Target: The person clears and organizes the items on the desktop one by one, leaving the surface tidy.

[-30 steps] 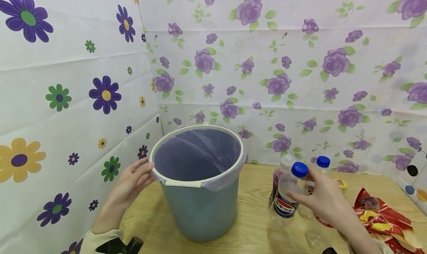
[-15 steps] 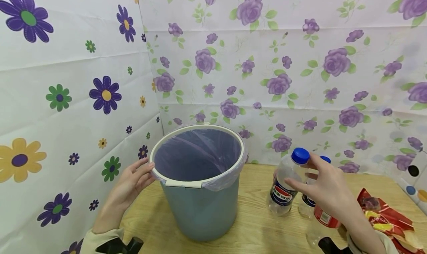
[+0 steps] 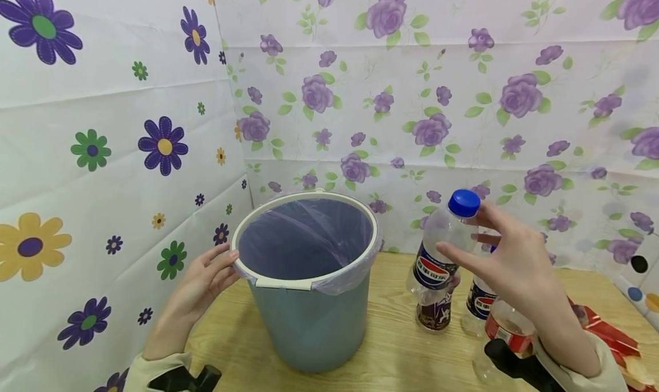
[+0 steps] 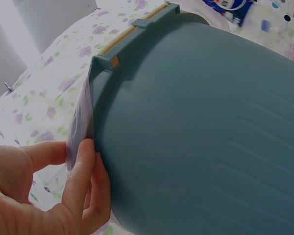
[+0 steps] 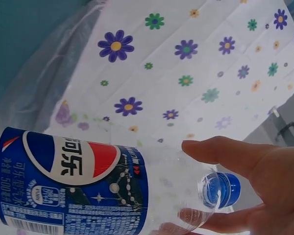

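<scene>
A blue-grey trash bin (image 3: 314,329) with a cream rim and a thin plastic liner (image 3: 342,280) stands left of centre on the table. My left hand (image 3: 206,283) pinches the bin's rim and liner at its left side; the left wrist view shows thumb and fingers on either side of the edge. In my right hand (image 3: 515,260) is a clear plastic bottle (image 3: 435,260) with a blue cap and a blue cola label, gripped near its shoulder. It hangs tilted above the table, right of the bin. The right wrist view shows the thumb and fingers around the bottle's upper part (image 5: 171,186).
Behind the raised bottle stands a bottle with a dark purple label (image 3: 434,315). Another blue-label bottle (image 3: 481,297) and a red-label bottle (image 3: 507,329) stand below my right hand. A red snack bag (image 3: 607,332) lies at the right. Flowered sheets (image 3: 386,106) enclose the table.
My right hand has lifted the blue-capped bottle upward off the table, and its base has swung left. The left hand and bin have stayed in place.
</scene>
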`<state>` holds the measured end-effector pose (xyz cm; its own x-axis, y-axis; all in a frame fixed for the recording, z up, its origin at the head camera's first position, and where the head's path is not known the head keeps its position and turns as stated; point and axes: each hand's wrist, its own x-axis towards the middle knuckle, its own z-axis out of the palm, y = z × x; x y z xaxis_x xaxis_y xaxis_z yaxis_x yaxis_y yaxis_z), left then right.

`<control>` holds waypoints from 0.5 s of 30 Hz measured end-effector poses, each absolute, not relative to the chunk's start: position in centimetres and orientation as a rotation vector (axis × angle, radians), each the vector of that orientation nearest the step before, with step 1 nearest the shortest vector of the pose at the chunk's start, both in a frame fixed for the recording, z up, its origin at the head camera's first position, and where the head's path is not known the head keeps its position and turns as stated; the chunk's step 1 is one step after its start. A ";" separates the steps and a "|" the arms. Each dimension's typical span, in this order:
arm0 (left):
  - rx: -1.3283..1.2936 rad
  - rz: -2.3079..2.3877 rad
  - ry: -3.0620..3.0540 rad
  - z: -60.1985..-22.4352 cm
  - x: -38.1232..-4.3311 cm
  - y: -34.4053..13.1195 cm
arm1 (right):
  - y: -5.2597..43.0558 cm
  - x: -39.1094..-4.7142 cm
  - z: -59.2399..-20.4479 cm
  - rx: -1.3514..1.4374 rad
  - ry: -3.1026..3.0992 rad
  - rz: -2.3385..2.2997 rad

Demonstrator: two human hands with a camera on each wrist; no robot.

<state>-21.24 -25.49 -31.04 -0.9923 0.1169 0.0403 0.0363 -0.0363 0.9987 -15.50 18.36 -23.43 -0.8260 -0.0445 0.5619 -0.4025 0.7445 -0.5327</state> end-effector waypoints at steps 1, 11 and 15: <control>0.169 2.213 2.142 -31.0 -21.2 -25.5 | 18.2 -15.4 -23.2 0.341 -2.398 0.908; 0.189 2.230 2.113 -31.0 -21.3 -25.6 | 16.5 -14.6 -20.6 0.385 -2.186 0.940; 0.195 2.240 2.103 -31.1 -21.4 -25.6 | 15.7 -14.4 -19.3 0.408 -2.084 0.992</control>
<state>-21.36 -25.63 -31.11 -0.9900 0.1319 0.0492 0.0408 -0.0659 0.9970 -14.41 15.67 -19.33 -0.6469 0.0399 0.7615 -0.5657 0.6446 -0.5143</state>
